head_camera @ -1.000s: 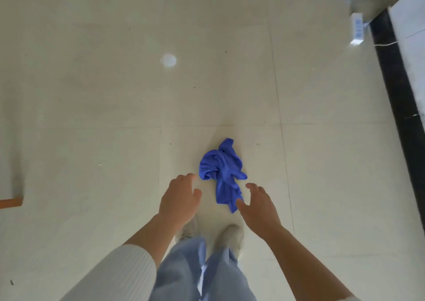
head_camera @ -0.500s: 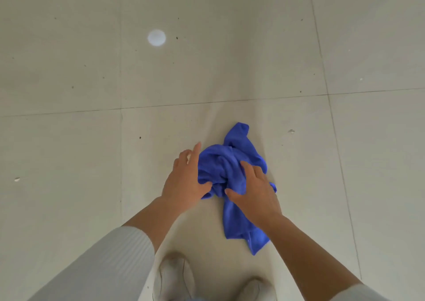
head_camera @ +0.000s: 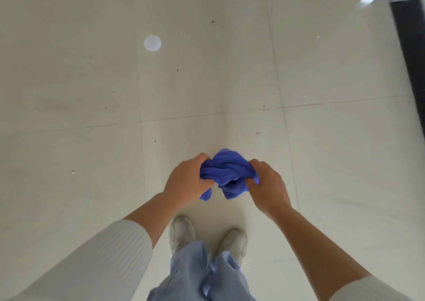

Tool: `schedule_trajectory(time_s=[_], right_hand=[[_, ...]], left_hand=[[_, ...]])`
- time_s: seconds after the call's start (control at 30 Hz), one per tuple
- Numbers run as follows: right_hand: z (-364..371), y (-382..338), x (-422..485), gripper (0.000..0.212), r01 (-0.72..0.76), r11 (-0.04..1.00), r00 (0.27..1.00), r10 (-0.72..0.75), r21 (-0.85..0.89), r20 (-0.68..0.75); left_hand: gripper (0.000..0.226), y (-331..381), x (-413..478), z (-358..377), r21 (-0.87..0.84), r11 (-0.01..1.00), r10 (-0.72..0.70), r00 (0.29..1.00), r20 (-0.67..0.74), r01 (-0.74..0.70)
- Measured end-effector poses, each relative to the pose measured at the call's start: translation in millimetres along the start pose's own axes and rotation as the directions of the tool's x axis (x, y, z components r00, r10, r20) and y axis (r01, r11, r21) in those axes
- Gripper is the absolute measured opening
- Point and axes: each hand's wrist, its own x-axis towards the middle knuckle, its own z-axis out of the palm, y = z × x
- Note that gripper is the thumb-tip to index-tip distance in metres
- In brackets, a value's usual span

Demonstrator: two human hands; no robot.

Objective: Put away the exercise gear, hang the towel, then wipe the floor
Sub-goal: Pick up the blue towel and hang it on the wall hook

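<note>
Right now your left hand (head_camera: pixel 187 181) and right hand (head_camera: pixel 268 185) both clutch the blue cloth (head_camera: pixel 226 174), a soft, crumpled bundle at lower centre of the frame, seemingly lifted off the glossy pale floor tiles (head_camera: pixel 92 162). Ribbed white sleeves (head_camera: pixel 103 261) cover your forearms; no writing is readable.

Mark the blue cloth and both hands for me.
blue cloth (head_camera: pixel 226 170): head view, bunched middle between the hands.
left hand (head_camera: pixel 187 182): head view, back of the hand.
right hand (head_camera: pixel 268 186): head view, back of the hand.
</note>
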Motion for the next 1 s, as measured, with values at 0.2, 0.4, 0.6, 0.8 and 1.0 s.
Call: schedule_trajectory(time_s=[0.2, 0.4, 0.6, 0.8, 1.0], right_hand=[[-144.5, -106.4, -123.5, 0.012, 0.005, 0.996, 0.997, 0.003, 0.095, -0.080], [-249.7, -178.1, -236.4, 0.007, -0.006, 0.978, 0.980, 0.047, 0.207, -0.195], [-322.4, -206.6, -327.6, 0.004, -0.017, 0.949, 0.957, 0.107, 0.315, -0.270], [-374.0, -220.5, -418.4, 0.018, -0.023, 0.930, 0.846, 0.214, 0.368, -0.489], [-408.2, -217.7, -529.6, 0.015, -0.018, 0.916, 0.698, 0.299, 0.402, -0.650]], left_hand=[[0.029, 149.6, -138.9, -89.0, 0.005, 0.995, 0.098, 0.988, -0.120, -0.098], [0.019, 268.0, -258.6, -145.3, -0.126, 0.977, 0.165, 0.984, -0.059, -0.172], [0.022, 336.8, -308.4, -175.3, -0.062, 0.942, 0.335, 0.938, 0.087, -0.330], [0.032, 424.5, -344.8, -196.5, 0.014, 0.802, 0.561, 0.762, 0.323, -0.597], [0.039, 509.9, -409.7, -176.2, -0.084, 0.627, 0.710, 0.523, 0.470, -0.775]])
